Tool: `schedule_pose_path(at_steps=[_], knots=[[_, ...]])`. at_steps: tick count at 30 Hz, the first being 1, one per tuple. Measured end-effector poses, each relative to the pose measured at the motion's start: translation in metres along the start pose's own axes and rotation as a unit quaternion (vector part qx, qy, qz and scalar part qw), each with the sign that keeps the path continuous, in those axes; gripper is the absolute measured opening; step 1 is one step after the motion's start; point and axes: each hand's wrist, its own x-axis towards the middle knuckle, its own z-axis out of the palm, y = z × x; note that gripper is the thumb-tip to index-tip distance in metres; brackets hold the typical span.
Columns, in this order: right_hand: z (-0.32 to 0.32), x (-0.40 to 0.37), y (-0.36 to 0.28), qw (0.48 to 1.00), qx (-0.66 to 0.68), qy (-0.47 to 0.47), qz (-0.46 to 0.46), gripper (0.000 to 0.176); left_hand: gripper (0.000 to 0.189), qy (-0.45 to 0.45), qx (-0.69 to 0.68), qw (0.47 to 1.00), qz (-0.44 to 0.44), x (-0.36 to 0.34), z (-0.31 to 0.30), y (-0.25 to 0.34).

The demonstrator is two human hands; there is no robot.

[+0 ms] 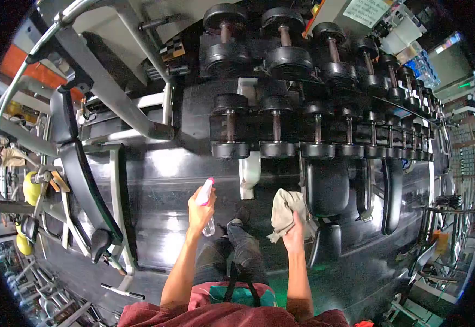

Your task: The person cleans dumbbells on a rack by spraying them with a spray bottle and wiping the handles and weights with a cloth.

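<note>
The left forearm (178,270) slants up and rightward from the lower frame to the left hand (201,211), curled in a grip just left of centre. The right forearm (298,275) rises nearly straight, right of centre; the right hand (294,233) points its thumb (296,219) upward.

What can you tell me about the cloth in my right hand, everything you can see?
The cloth is pale greyish-beige and looks like soft fabric, with an uneven lower edge. It is bunched into loose folds rather than spread flat. Your right hand grips its lower right part. It appears held in the air, just left of a black bench pad in the picture.
</note>
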Motion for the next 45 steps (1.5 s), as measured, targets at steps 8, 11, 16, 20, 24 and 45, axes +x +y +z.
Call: schedule_pose_path(at_steps=[8, 11, 16, 20, 24, 45], knots=[[0.062, 0.114, 0.027, 0.949, -0.278, 0.055, -0.141, 0.040, 0.013, 0.028, -0.083, 0.996, -0.034, 0.010, 0.010, -0.003], [0.072, 0.175, 0.067, 0.786, -0.492, -0.002, -0.375, 0.034, 0.014, 0.037, -0.090, 0.995, -0.020, 0.002, 0.008, -0.010], [0.120, 0.225, 0.123, 0.482, -0.661, -0.266, -0.510, 0.041, 0.019, 0.023, -0.040, 0.994, -0.097, -0.009, -0.003, -0.027], [0.150, 0.233, 0.163, 0.293, -0.722, -0.354, -0.517, 0.029, 0.012, 0.033, -0.079, 0.992, -0.090, -0.019, -0.012, -0.048], [0.165, 0.240, 0.208, 0.055, -0.843, -0.328, -0.423, 0.028, 0.010, 0.045, -0.079, 0.991, -0.096, -0.024, -0.012, -0.055], [0.124, 0.216, 0.118, 0.360, -0.700, -0.368, -0.495, 0.019, 0.009, 0.004, -0.035, 0.994, -0.101, -0.020, -0.031, -0.043]])
